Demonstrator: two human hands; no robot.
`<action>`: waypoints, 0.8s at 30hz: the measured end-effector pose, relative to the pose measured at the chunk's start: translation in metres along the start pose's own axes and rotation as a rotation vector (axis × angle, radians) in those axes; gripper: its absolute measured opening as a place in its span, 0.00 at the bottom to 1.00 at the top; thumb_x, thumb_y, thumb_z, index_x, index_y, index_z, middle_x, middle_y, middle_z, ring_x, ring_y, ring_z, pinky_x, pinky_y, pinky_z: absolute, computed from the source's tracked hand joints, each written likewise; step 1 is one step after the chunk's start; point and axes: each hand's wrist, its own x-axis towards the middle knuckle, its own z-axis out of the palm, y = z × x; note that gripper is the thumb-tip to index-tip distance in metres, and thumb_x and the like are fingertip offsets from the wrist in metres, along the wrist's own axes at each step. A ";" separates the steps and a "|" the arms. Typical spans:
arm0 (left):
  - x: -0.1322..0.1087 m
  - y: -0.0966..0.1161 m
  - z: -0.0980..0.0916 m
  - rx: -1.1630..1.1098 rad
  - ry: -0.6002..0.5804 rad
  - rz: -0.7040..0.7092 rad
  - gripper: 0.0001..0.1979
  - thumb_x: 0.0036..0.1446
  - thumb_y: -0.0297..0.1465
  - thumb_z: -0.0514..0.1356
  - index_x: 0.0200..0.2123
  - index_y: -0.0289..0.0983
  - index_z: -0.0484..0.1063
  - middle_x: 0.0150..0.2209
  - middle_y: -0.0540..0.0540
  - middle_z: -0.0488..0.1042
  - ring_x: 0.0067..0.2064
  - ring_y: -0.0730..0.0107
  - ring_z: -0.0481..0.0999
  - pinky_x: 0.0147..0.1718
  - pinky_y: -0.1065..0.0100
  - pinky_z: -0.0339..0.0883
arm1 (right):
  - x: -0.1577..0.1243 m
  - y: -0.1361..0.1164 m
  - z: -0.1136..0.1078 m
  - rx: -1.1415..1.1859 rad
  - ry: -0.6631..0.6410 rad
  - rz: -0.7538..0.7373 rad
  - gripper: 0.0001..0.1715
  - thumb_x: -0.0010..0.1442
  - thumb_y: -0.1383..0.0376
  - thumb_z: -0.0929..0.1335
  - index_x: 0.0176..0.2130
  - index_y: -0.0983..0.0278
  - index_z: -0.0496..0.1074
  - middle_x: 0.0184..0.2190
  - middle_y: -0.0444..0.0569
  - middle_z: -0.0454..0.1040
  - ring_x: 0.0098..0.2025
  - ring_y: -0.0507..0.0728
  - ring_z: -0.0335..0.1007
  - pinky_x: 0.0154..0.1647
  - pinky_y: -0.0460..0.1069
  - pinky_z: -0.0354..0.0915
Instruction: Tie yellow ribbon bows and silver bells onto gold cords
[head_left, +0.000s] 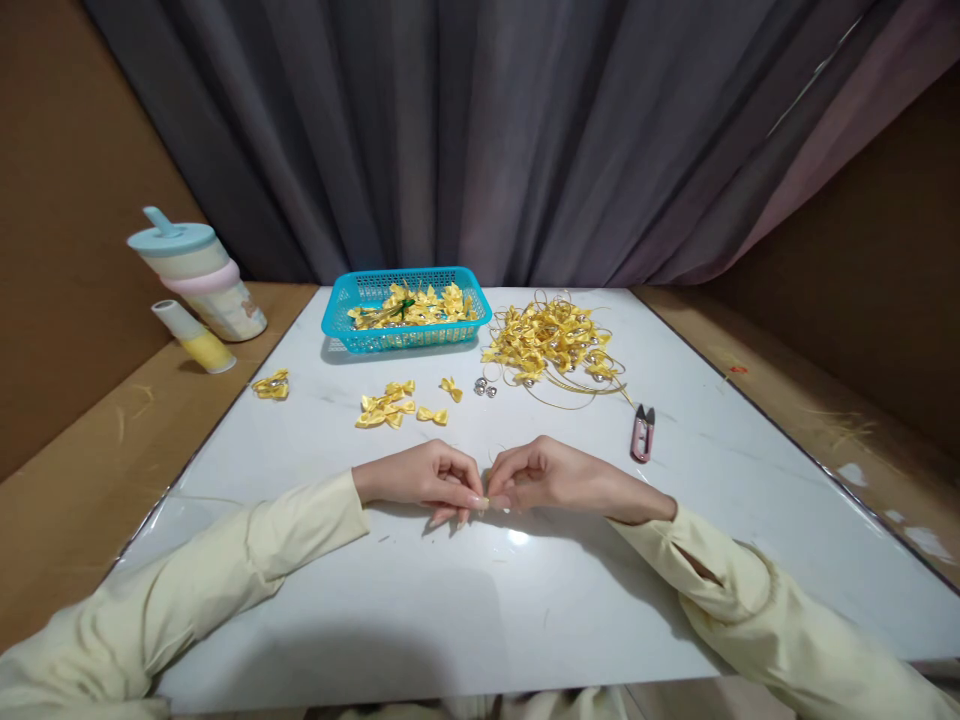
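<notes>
My left hand (442, 482) and my right hand (544, 475) meet over the front middle of the white table, their thumbs and forefingers pinched tip to tip. A speck of yellow shows between the fingertips, too small and covered to name. Fine strands stick up just behind the fingers. Beyond my left hand lie several yellow ribbon bows (384, 408), with a single bow (432, 416) and another bow (451, 388) to their right. Small silver bells (486, 387) sit together behind my hands. Pink thread snips (643, 434) rest beyond my right wrist.
A blue plastic basket (409, 342) holding yellow bows stands at the back. To its right is a heap of bows with bells and gold cord (551, 338). A small yellow bundle (271, 385) lies at left. A tumbler (214, 290) and a yellow thread spool (196, 338) stand beyond the left edge.
</notes>
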 end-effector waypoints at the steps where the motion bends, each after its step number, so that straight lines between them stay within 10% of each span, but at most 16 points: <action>1: 0.000 0.000 0.000 -0.001 0.002 0.001 0.13 0.51 0.37 0.63 0.28 0.31 0.70 0.22 0.49 0.73 0.17 0.83 0.66 0.18 0.78 0.61 | 0.000 0.000 0.000 -0.001 0.002 0.000 0.15 0.50 0.58 0.70 0.32 0.68 0.75 0.30 0.47 0.71 0.29 0.49 0.60 0.30 0.44 0.58; 24: 0.000 0.001 0.000 0.008 0.013 -0.002 0.13 0.51 0.37 0.63 0.28 0.31 0.70 0.22 0.49 0.73 0.17 0.83 0.65 0.16 0.78 0.59 | 0.000 0.000 -0.001 0.017 -0.003 -0.017 0.14 0.51 0.60 0.69 0.32 0.69 0.75 0.30 0.47 0.71 0.29 0.50 0.60 0.32 0.45 0.58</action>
